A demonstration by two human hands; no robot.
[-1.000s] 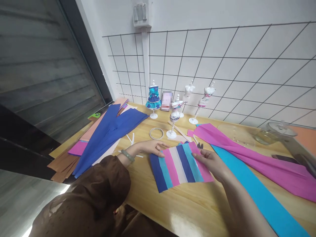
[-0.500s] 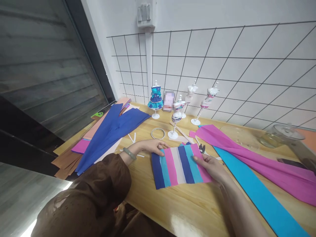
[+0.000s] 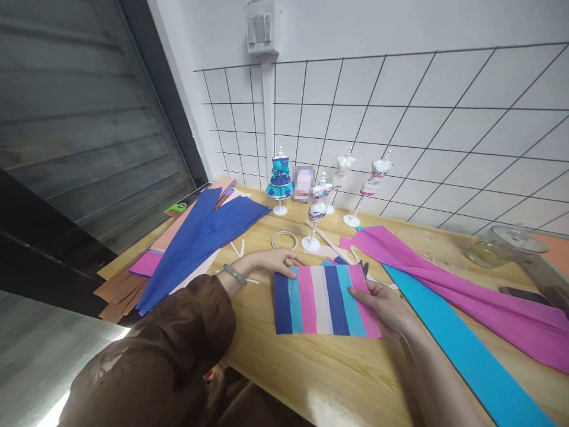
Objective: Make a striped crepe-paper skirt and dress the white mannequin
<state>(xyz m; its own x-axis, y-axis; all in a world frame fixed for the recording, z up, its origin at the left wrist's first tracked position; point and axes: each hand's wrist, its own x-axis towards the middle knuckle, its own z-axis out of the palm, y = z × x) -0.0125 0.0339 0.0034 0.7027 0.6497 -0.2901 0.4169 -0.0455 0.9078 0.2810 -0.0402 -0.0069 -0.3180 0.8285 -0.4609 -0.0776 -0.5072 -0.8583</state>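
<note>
Between my hands is a striped sheet (image 3: 322, 302) of what looks like crepe paper, in navy, turquoise, pink and white bands. My left hand (image 3: 278, 261), with a green bangle (image 3: 235, 274) on its wrist, pinches the sheet's upper left corner. On the right edge, my right hand (image 3: 384, 302) grips it, thumb on the front and fingers behind. Dark-handled scissors (image 3: 365, 268) lie partly hidden behind the sheet's upper right corner. Just beyond it stands a small white mannequin (image 3: 317, 210) with coloured strips wrapped round it.
Blue crepe paper (image 3: 208, 228) lies at left over brown and peach sheets. At right are pink crepe paper (image 3: 422, 267), a turquoise strip (image 3: 462, 350) and a glass teapot (image 3: 493, 249). A mannequin in a blue dress (image 3: 280, 181) and a silver ring (image 3: 284, 240) stand farther back.
The striped sheet has tilted slightly, its lower left corner rising and its lower right corner dropping, so it hangs more level. Both hands keep their hold.
</note>
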